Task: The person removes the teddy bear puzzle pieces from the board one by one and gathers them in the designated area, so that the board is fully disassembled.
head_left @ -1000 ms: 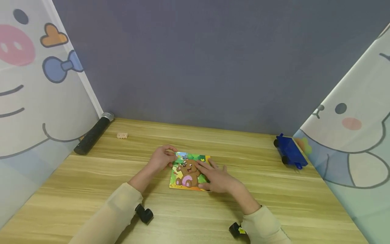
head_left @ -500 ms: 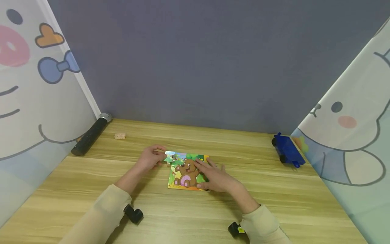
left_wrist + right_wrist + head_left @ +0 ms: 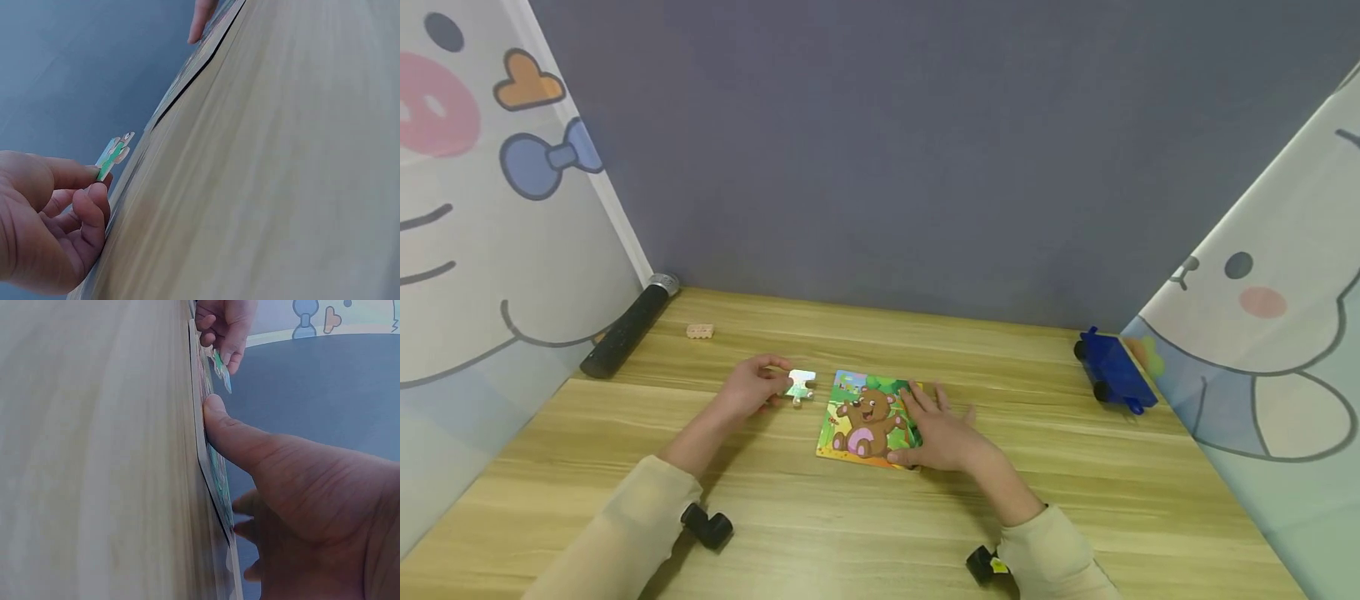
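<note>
A small jigsaw piece, pale green and shiny, is pinched between the thumb and fingers of my left hand. It is held just left of the square bear puzzle and apart from it. In the left wrist view the piece tilts up from the fingertips above the table. My right hand rests spread on the puzzle's right side, hiding part of that edge. From the right wrist view, its thumb presses on the flat board.
A black microphone lies at the far left, near a small pinkish block. A blue toy cart stands at the right by the printed side panel. A dark panel rises behind the wooden table.
My left hand has drawn the jigsaw piece out from the puzzle's upper left corner and moved it left. The right hand has stayed on the puzzle, shifting slightly rightward.
</note>
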{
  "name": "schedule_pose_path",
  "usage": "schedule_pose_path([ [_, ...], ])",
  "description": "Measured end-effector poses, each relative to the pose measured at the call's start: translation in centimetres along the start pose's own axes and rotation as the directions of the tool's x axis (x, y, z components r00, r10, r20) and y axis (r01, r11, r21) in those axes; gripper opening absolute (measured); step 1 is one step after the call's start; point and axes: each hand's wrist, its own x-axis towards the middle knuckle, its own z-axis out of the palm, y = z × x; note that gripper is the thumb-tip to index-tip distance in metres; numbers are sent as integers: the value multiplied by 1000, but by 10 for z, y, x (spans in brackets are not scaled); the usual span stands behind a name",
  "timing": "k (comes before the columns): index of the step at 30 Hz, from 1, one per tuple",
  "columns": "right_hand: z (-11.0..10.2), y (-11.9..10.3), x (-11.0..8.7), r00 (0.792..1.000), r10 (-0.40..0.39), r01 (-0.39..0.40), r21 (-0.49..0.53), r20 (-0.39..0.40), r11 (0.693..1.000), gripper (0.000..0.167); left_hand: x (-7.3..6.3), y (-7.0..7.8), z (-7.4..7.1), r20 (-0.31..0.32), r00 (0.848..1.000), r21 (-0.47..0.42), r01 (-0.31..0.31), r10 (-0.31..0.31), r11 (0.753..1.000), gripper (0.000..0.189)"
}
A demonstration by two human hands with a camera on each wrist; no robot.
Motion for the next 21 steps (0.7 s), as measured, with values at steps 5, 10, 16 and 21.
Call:
schedule_pose_path([
  [5, 0, 2, 1, 1000, 25, -25, 3, 2, 1000, 110, -2, -2, -8, -8, 1000, 11, 13, -13, 1000, 34],
  [10, 0, 6, 1, 1000, -18, 18, 31, 14, 999, 107, -4, -3, -18, -20, 999, 23, 45, -45, 999, 35],
  [16, 1, 8, 1, 999, -33, 31, 42, 40, 999, 106, -6, -9, -32, -35, 997, 22, 75, -74, 997, 36],
  [21, 0, 8, 1, 998, -41, 39, 49, 47, 998, 105, -7, -14, -43, -60, 995, 32, 87, -85, 996, 37],
])
